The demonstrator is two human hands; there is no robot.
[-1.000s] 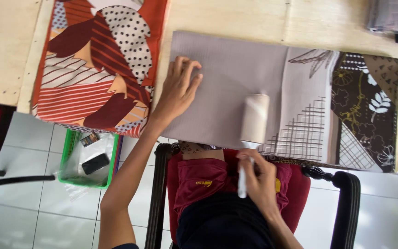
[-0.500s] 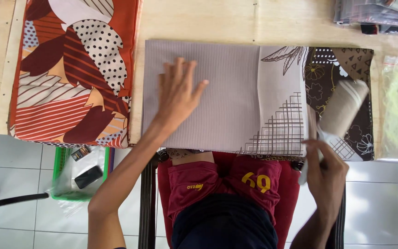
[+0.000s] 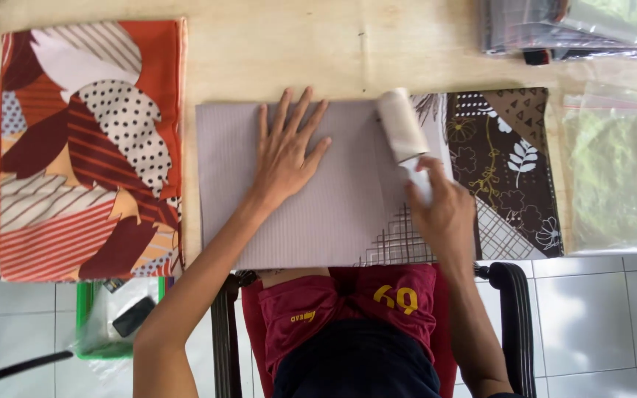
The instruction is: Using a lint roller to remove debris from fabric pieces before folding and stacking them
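2 folded cloths on the wooden table: 1 grey w/ brown floral end (image 3: 318,214), 1 orange-red patterned (image 3: 82,147). 1 white lint roller (image 3: 401,127), 1 clear plastic bag (image 3: 617,177). 1 green basket on floor (image 3: 86,324), 2 hands.

On the left of the wooden bench (image 3: 274,51) we see a folded orange cloth (image 3: 86,147) printed with leaves, stripes and dots. At the far right lies a clear plastic bag (image 3: 617,173) with something green inside, and above it, at the top right corner, a stack of bagged fabrics (image 3: 576,29). Below the bench edge, on the white tiled floor (image 3: 599,317), we find a green basket (image 3: 116,320) holding a dark small object, and the black chair arm (image 3: 514,324) beside it.
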